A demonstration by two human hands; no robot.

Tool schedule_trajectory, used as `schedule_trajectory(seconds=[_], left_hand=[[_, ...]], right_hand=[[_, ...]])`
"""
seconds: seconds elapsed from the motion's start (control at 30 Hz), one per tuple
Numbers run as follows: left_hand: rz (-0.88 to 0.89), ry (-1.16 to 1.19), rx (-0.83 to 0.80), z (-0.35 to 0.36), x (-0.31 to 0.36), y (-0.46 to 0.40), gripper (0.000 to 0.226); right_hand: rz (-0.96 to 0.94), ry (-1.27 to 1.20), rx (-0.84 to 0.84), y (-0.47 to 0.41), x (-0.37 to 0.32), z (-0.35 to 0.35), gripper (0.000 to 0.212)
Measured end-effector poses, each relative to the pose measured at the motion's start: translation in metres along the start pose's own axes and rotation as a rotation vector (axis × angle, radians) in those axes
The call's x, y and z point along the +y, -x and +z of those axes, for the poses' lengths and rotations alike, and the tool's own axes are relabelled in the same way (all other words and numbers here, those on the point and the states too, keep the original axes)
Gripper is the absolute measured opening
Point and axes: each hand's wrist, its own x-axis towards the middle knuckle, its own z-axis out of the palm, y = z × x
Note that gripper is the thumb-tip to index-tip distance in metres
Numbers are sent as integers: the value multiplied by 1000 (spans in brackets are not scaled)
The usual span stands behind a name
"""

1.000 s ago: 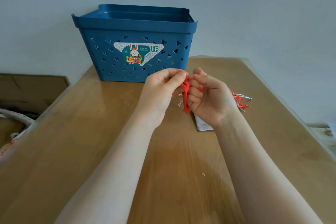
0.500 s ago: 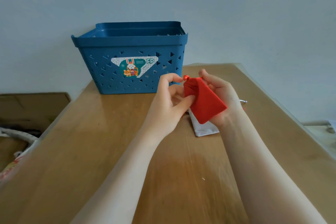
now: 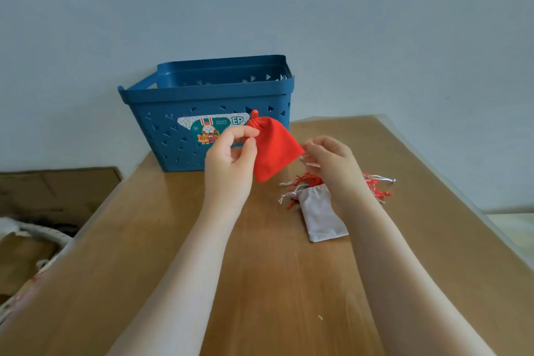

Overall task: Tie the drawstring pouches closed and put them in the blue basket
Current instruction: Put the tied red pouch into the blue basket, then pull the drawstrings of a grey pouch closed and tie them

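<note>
L hand [image 3: 228, 159] pinches red pouch [image 3: 273, 150] nr blue basket [image 3: 179, 136].

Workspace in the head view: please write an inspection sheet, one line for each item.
Surface: wooden table, a small pale speck near the front.
Job's things: red pouch cinched, held in the air before the blue basket; grey pouch lying flat on the table.
Clutter: loose red and grey drawstrings behind the grey pouch.
Grippers: left hand pinches the red pouch; right hand, fingers loosely curled, holds nothing.
Cables: nothing seen.
Surroundings: pale wall, cardboard at left.
</note>
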Motion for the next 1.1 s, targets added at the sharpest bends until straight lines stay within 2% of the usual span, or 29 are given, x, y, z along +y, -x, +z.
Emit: schedule_trajectory(seconds=[0.13,0.33,0.4,0.47,0.53,0.6,0.67,0.77,0.83,0.97,1.1], left_hand=[[85,-146,-11,8,10,-48,23],[168,-375,66,14,14,-120,24],[121,-520,73,16,10,-146,27],[-17,-677,6,19,4,-160,28],[-97,-802,-138,21,-6,-163,28],[-70,-923,-220,21,-19,-158,30],[44,-1000,-214,19,-28,-152,31],[345,-962,-227,15,-37,-136,34],[514,-918,-255,13,-39,-122,36],[605,-800,-344,7,-26,-95,33],[605,-735,-447,3,-18,-61,17]], right_hand=[[-72,114,-129,-23,-27,6,13],[-137,222,-147,-61,-50,7,13],[-122,239,-133,-71,-49,7,13],[-111,248,-118,-77,-45,5,13],[-97,251,-102,-81,-37,3,15],[-88,280,-107,-84,-27,1,14],[-88,390,-166,-85,-18,-1,13],[-126,660,-309,-82,-6,-1,18],[-165,808,-346,-77,-2,-3,16],[-151,878,-378,-63,3,-13,15],[-152,1102,-417,-50,18,-28,13]])
